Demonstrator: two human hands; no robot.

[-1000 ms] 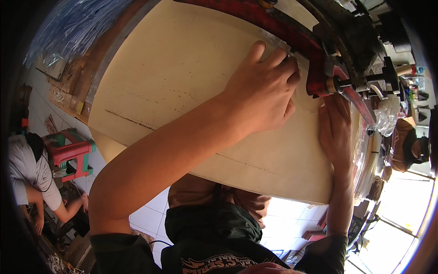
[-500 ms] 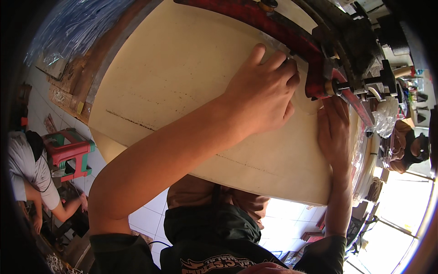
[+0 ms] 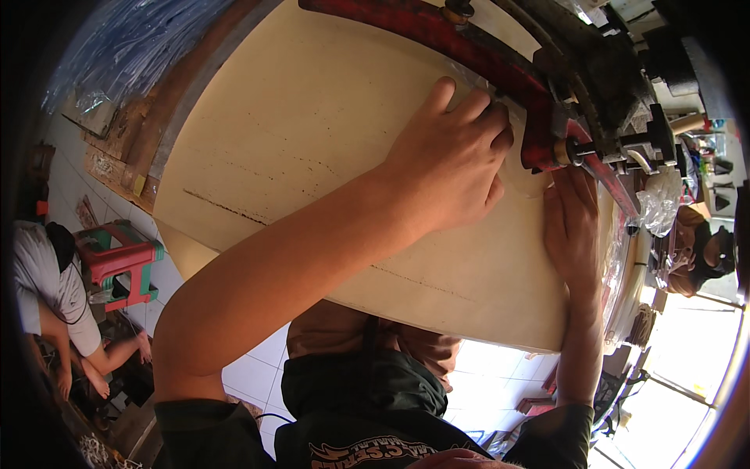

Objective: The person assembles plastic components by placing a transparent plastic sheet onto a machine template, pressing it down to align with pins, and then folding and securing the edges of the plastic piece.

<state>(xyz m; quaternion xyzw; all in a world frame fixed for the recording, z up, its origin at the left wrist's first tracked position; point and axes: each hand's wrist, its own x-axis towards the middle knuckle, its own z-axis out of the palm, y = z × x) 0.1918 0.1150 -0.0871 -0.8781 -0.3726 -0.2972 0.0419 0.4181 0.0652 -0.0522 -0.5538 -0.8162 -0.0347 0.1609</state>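
The cream table (image 3: 273, 117), speckled and scratched, stretched broadly before me. Across its far side ran the red bar (image 3: 422, 26), bent at its right end. My left grip (image 3: 461, 156) was just short of it, fingers curled; I couldn't tell whether they pinched anything. My right grip (image 3: 574, 227) lay near the table's right edge, fingers extended, tips hidden by the bar's end, its hold unclear. Some clear film (image 3: 469, 76) showed between left grip and bar.
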